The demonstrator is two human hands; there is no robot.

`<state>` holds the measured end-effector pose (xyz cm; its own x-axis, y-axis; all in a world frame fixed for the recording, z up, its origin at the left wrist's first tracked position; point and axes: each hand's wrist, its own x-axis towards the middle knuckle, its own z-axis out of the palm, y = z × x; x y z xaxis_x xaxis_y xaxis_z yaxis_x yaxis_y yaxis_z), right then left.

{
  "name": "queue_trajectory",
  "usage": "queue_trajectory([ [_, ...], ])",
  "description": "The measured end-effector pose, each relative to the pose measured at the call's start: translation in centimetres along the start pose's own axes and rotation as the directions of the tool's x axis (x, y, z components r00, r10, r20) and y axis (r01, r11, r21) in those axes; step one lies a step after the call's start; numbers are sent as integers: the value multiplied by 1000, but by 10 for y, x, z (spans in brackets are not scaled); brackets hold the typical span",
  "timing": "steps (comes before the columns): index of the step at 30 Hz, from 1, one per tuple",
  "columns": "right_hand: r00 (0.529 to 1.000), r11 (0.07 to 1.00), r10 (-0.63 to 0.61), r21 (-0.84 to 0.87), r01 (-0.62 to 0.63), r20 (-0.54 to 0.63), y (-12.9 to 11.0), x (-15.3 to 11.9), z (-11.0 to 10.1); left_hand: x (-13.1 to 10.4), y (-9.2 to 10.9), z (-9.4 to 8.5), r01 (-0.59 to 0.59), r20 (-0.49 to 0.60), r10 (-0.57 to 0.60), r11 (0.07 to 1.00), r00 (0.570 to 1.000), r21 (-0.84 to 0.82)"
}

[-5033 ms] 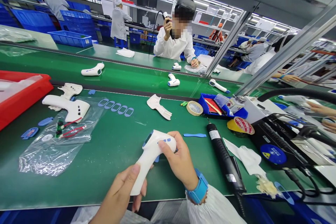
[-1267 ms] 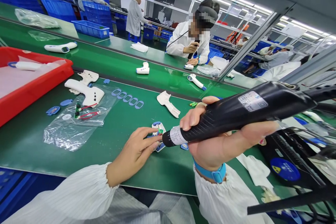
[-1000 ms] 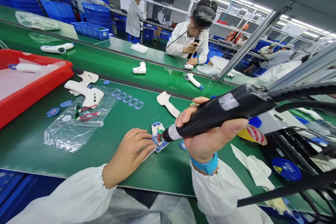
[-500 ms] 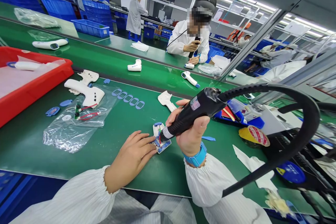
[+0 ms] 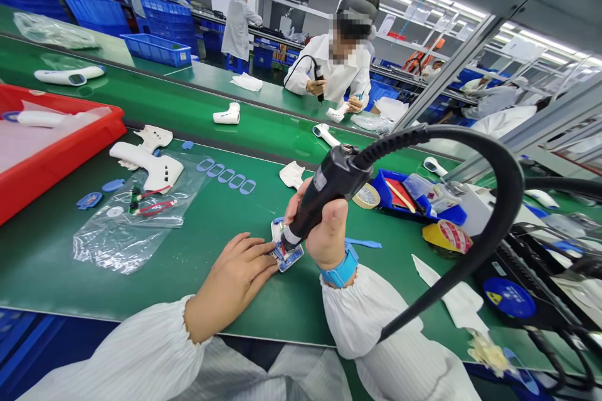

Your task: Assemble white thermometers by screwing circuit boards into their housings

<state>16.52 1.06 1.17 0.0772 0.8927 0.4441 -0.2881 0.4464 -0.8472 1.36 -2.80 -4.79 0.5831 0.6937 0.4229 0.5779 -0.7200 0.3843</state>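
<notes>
1. One view only, from the head camera. Two hands are close together at the front of the green counter [image 5: 197,269].
2. The right hand [image 5: 324,232] is closed tight around a black electric screwdriver with a thick black cord [image 5: 324,191].
3. The screwdriver leans. Its top points up and to the right, and its tip points down and to the left.
4. The tip touches a small white and blue plastic part with a little circuit board [image 5: 286,255]. The part lies flat on the counter, just under the right hand.
5. The left hand [image 5: 237,272] lies flat and open, holding nothing. Its fingertips press the left edge of the part.
6. The part sits between the two hands. The left hand comes from the left, the tool from the right.
7. Farther left, well apart, lies a white plastic shell half [image 5: 148,166] on a clear plastic bag [image 5: 113,238].
</notes>
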Motion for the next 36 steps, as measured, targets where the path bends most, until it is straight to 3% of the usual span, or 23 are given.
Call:
queue_trajectory([
  [8,990,997,-74,11,76,-119,-21,1,1,-1,0,-1,26,-65,-34,992,997,-123],
  [11,976,994,-104,8,108,-191,-44,-1,1,6,3,-9,158,-110,-208,923,972,-350],
  [13,962,992,-114,33,126,-248,-61,-2,0,16,9,-15,316,-8,-388,762,922,-566],
  [15,950,988,-120,54,142,-289,-75,-5,-1,28,18,-19,460,218,-479,477,851,-749],
  [18,941,986,-128,61,154,-313,-91,-8,-6,46,34,-18,587,536,-394,13,747,-809],
  [19,940,986,-131,57,156,-316,-95,-10,-8,51,39,-16,611,600,-353,-95,718,-786],
  [21,937,985,-145,41,166,-318,-102,-12,-15,58,47,-11,640,667,-299,-197,682,-743],
  [24,948,987,-154,-1,161,-279,-116,-17,-31,68,52,-4,660,660,-312,-124,683,-741],
  [26,948,985,-173,-48,166,-267,-127,-23,-46,80,52,1,664,622,-331,19,709,-747],
  [28,927,973,-227,-111,202,-297,-135,-29,-63,100,52,8,637,568,-311,201,762,-745],
  [30,901,952,-296,-180,249,-318,-139,-38,-82,129,55,19,575,513,-259,352,818,-739],
  [32,894,933,-335,-239,270,-298,-138,-47,-102,165,60,33,518,469,-225,437,854,-735],
  [36,938,866,-289,-470,170,-193,-139,-66,-134,235,73,64,394,344,-205,617,916,-681],
])
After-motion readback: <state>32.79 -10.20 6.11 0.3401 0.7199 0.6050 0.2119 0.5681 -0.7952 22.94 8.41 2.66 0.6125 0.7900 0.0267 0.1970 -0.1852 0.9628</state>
